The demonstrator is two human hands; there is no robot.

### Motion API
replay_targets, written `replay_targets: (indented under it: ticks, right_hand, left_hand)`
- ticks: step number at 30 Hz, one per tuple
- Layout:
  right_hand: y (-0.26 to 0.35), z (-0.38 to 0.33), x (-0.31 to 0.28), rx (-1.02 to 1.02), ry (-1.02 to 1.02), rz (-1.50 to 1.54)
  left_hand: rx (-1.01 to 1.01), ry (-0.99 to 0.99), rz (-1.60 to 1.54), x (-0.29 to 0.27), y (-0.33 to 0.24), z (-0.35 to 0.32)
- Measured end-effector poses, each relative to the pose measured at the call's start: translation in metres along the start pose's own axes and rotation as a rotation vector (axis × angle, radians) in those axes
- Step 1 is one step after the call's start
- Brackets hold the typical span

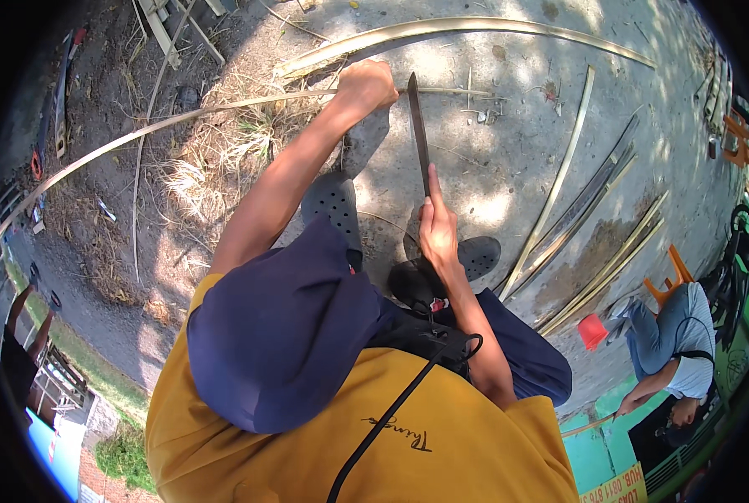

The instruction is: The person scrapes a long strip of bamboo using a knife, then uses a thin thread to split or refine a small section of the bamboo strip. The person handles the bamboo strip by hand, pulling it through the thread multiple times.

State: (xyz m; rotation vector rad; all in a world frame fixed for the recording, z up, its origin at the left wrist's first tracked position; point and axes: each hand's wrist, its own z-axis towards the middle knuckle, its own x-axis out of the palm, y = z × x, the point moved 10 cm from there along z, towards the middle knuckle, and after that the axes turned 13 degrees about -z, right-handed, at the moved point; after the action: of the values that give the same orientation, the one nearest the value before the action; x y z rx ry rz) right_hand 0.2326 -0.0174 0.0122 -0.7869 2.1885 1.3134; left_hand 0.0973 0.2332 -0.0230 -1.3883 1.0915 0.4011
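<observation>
My left hand (366, 86) is closed in a fist around a long, thin bamboo strip (215, 110). That strip bows away to the far left, and its short end sticks out to the right of the fist. In my right hand (438, 228) is a long knife (419, 130) with a dark, narrow blade, the index finger stretched along it. The blade points away from me, its tip close beside the strip's short end, just right of my left fist. Whether blade and strip touch, I cannot tell. My fingers hide the knife's handle.
A wide bamboo strip (475, 25) lies across the far ground. More strips (555, 184) and split lengths (609, 260) lie to the right. Dry grass (215, 159) is at left. A person (672, 335) sits at the right near a red container (592, 332) and orange chair (669, 275).
</observation>
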Motion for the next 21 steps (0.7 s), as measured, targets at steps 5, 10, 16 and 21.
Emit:
replay_targets:
  ticks: [5, 10, 16, 21]
  right_hand:
    - [0.001, 0.003, -0.003, 0.011, -0.006, 0.004]
    - [-0.001, 0.0, -0.008, 0.004, -0.026, 0.008]
    - [-0.002, 0.0, 0.0, 0.025, 0.021, 0.041]
    - [-0.009, 0.002, -0.001, 0.052, 0.032, 0.003]
  left_hand:
    - [-0.099, 0.18, -0.032, -0.016, -0.014, -0.015]
    - [0.06, 0.288, -0.864, -0.052, -0.043, -0.078]
    - [-0.766, -0.08, -1.153, -0.04, 0.162, -0.194]
    - [-0.74, -0.677, -1.735, -0.078, 0.183, -0.194]
